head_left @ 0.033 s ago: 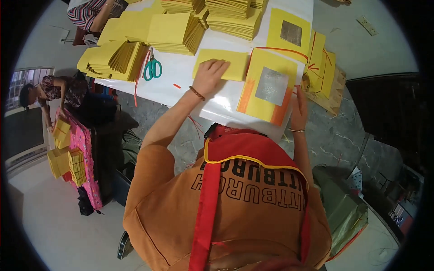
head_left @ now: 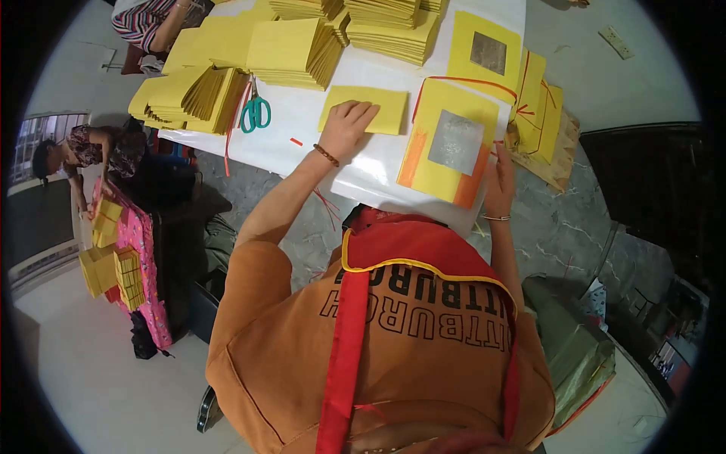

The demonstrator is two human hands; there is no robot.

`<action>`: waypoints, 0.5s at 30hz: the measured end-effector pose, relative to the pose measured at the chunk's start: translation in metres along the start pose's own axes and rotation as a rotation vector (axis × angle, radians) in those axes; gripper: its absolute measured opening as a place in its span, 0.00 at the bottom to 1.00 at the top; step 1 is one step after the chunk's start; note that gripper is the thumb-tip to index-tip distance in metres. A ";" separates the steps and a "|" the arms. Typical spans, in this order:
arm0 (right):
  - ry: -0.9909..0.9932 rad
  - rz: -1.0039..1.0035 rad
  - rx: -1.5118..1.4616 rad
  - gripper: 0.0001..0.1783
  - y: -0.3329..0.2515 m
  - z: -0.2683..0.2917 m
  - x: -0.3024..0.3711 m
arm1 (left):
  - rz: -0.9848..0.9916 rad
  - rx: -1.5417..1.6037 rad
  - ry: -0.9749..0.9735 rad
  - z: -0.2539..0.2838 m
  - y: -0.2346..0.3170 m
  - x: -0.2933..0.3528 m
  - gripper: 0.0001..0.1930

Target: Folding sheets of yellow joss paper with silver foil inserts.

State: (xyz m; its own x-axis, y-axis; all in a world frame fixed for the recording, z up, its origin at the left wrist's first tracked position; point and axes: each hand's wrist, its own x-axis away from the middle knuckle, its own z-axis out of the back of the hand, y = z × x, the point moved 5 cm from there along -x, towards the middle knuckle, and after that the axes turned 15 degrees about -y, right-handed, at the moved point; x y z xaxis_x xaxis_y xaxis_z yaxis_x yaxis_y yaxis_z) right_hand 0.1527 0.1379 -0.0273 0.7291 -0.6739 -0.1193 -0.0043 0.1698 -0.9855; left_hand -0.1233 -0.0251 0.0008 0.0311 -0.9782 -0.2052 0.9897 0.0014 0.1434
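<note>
My left hand [head_left: 349, 129] lies on top of a thin yellow paper packet [head_left: 388, 113], fingers laid across it; its thumb is hidden. Right of that packet, a stack of yellow paper [head_left: 423, 140] carries a silver foil square [head_left: 457, 144] and orange bands along its near part. A red string [head_left: 469, 81] crosses the stack's far edge and dips down its left side. My right hand [head_left: 499, 181] is at the stack's right edge, with its fingertips closed at a short end of red string. Part of that hand is hidden behind the stack.
Teal-handled scissors [head_left: 255, 113] lie near several yellow paper stacks [head_left: 291, 57] on the white-covered table [head_left: 291, 125]. Tied yellow bundles [head_left: 541, 113] stand off its right side. Another yellow sheet with foil [head_left: 488, 53] lies beyond. Two other people are at the left, one beside a pink-covered table [head_left: 151, 280].
My left hand and the yellow packet under it have shifted slightly left, widening the gap to the foil-topped stack. My right hand stays in about the same place.
</note>
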 end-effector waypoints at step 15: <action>-0.263 0.264 0.902 0.20 -0.019 -0.033 0.007 | 0.149 0.031 -0.253 -0.027 0.003 0.016 0.25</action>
State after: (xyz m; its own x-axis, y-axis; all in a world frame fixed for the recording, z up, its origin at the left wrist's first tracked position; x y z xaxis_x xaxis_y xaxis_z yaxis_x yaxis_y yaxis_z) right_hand 0.1352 0.1067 -0.0131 0.9100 -0.3716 -0.1838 0.2561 0.8526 -0.4556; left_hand -0.1160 -0.0350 -0.0281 0.1358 -0.9884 0.0679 0.9719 0.1462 0.1845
